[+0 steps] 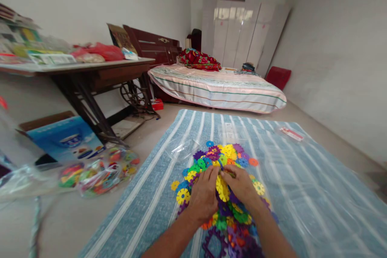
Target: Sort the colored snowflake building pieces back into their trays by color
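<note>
A heap of plastic interlocking snowflake discs in yellow, purple, green, blue and orange lies on a striped blue cloth. My left hand is over the heap with its fingers closed in a pinch. Close beside it, my right hand also pinches, and the fingertips of both hands nearly meet. Small discs are gripped between them, partly hidden by the fingers. A yellow disc shows just under the fingertips. Nearer to me lies a purple diamond-shaped frame with toothed edges.
The striped cloth covers a low surface. Clear plastic bags and a red-and-white label rest on it. On the left floor are bags of colourful pieces, a blue box and a sewing-machine table. A bed stands behind.
</note>
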Available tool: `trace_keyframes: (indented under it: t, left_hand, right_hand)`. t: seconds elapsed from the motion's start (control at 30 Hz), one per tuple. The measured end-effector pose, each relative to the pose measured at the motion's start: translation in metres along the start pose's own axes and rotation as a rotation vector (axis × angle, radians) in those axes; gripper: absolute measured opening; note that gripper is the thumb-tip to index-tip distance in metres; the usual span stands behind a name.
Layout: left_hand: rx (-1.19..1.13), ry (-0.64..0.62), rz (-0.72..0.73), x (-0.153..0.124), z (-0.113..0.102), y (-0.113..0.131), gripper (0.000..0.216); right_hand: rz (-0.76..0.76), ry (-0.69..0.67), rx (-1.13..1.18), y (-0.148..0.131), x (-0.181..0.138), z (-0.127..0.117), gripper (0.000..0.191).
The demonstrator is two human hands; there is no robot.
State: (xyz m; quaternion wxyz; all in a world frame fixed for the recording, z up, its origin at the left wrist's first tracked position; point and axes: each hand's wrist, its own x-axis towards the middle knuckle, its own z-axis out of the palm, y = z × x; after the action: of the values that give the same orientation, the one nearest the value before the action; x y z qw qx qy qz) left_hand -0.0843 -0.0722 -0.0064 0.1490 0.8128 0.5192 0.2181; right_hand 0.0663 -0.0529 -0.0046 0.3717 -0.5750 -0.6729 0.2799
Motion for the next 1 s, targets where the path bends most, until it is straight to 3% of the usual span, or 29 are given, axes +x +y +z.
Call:
trace_keyframes:
  t: [0.13,0.23,0.33,0.43,0.57,0.63,0.73,0.87,1.0]
  left_hand:
    - [-0.218,0.099,-0.105,0.015,-0.004,-0.007,0.059]
    - [-0.364,0.060,-0.228,0.022,-0.014,-0.007,0.060]
    - [-0.483,0.005,-0.254,0.022,-0.023,-0.002,0.056]
    - [-0.528,-0.051,-0.201,0.017,-0.029,0.005,0.051]
    - [-0.397,-0.179,-0.060,0.005,-0.030,0.014,0.058]
    - [-0.301,-0.235,-0.004,-0.001,-0.029,0.019,0.065]
    - [-0.215,-0.311,0.045,-0.012,-0.029,0.027,0.069]
    - [-0.191,-0.405,0.085,-0.024,-0.035,0.038,0.070]
    - [-0.121,-0.362,0.146,-0.018,-0.043,0.041,0.063]
  right_hand:
    - [-0.025,0.120,0.166,-0.019,-0.022,0.004,0.019]
    - [-0.128,0.174,0.152,-0.030,-0.043,0.003,0.018]
    - [-0.221,0.196,0.044,-0.029,-0.073,-0.008,0.025]
    - [-0.225,0.234,-0.193,-0.003,-0.111,-0.020,0.047]
    - [-0.163,0.236,-0.482,0.059,-0.159,-0.020,0.098]
    - [-0.132,0.216,-0.570,0.085,-0.172,-0.015,0.104]
    - [-0.201,0.154,-0.549,0.099,-0.168,-0.008,0.096]
    - [-0.162,0.168,-0.370,0.081,-0.137,-0.003,0.078]
    - [-0.141,0.201,-0.228,0.070,-0.108,0.001,0.069]
